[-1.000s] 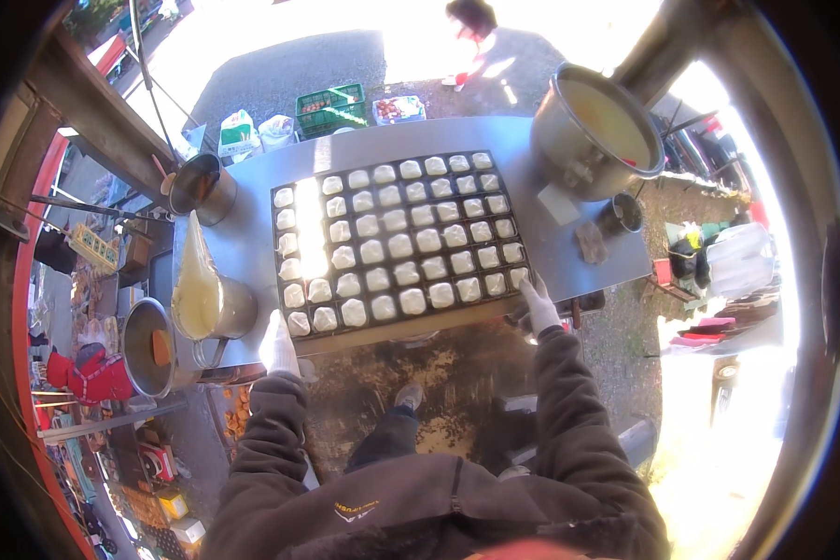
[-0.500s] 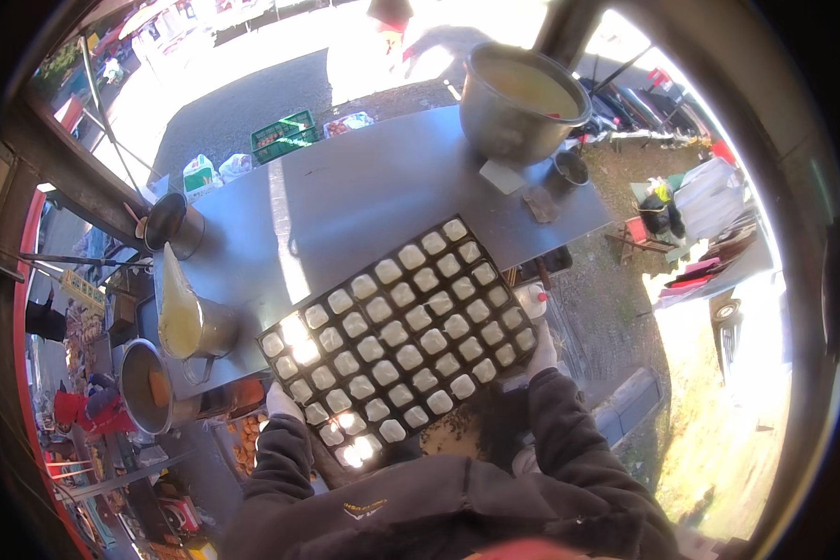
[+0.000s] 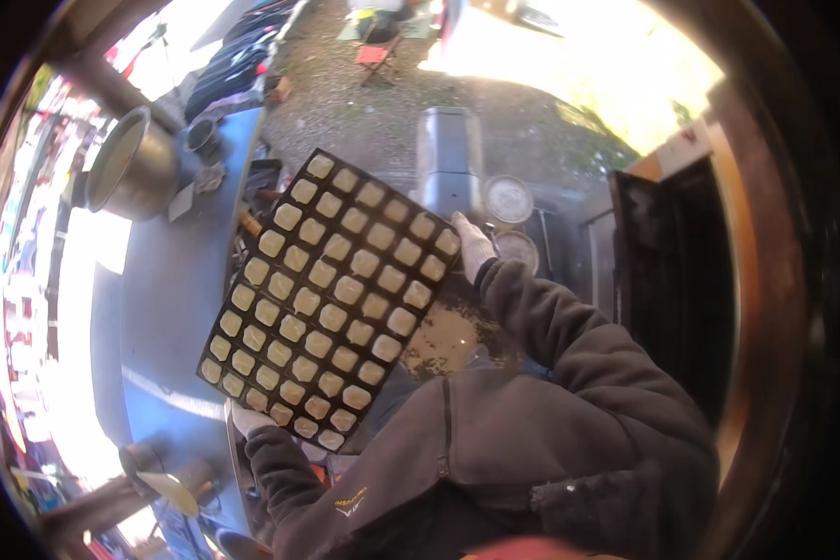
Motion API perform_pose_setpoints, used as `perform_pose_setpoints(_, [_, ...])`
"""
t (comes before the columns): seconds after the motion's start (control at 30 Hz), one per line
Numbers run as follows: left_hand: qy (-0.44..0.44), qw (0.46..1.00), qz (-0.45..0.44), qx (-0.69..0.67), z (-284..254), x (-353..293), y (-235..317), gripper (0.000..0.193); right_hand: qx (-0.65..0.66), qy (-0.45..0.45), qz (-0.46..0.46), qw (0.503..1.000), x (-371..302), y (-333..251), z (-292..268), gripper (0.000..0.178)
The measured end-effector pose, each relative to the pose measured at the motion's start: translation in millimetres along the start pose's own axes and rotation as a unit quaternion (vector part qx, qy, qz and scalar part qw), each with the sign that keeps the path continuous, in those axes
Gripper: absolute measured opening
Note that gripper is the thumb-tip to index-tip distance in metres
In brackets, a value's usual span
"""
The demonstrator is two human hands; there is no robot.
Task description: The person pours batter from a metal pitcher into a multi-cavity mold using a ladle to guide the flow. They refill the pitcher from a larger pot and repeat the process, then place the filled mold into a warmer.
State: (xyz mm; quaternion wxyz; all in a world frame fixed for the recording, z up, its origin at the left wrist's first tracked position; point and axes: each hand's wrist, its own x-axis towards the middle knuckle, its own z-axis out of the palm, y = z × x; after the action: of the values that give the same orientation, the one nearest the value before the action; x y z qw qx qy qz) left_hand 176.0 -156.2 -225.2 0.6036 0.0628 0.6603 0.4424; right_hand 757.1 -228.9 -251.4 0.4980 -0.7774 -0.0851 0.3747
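1. While we stand turned away from the grey metal table [image 3: 163, 299], we carry a large black rectangular baking tray [image 3: 331, 299] filled with rows of pale square dough pieces [image 3: 349, 291], held up in the air between our two gloved hands.
2. Our left hand [image 3: 248, 420], in a white glove, has its grip closed around the tray's near corner, at the lower edge of the view.
3. Our right hand [image 3: 474, 245], also in a white glove, clasps the far corner of the tray; the fingers wrap the rim, though we cannot tell how tightly.
4. The tray hangs tilted across the view, partly over the table's edge and partly over the ground.
5. On the table, well apart from the tray, stands a big round metal pot [image 3: 133, 168] with a smaller dark cup [image 3: 202, 135] near it.
6. Beyond our right hand stands a dark metal stove [image 3: 450, 154] with two round lids [image 3: 509, 198] beside it.
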Motion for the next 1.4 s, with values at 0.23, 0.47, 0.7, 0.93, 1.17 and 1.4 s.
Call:
perform_pose_setpoints(0.23, [-0.041,0.997,0.011,0.062,121,-44,-63,0.052,0.120,-0.012,0.121,0.985,79,-21,-136,0.051])
perform_pose_setpoints(0.47, [-0.177,0.972,-0.112,0.108,288,58,-189,0.049,0.186,0.214,0.045,0.958,107,105,-325,0.066])
perform_pose_setpoints(0.7, [-0.250,0.940,-0.204,0.112,402,30,-338,0.040,0.469,0.226,0.142,0.842,20,76,-449,0.103])
perform_pose_setpoints(0.93, [-0.458,0.684,0.074,0.563,479,-84,-372,0.028,0.217,0.256,0.027,0.942,-92,-63,-337,0.063])
perform_pose_setpoints(1.17, [-0.690,0.599,-0.027,0.406,568,-111,-458,0.024,0.156,0.087,0.141,0.974,-133,-68,-203,0.052])
perform_pose_setpoints(1.4, [-0.585,0.756,-0.156,0.248,644,-119,-284,0.040,0.129,0.047,0.245,0.960,-131,-32,-183,0.052])
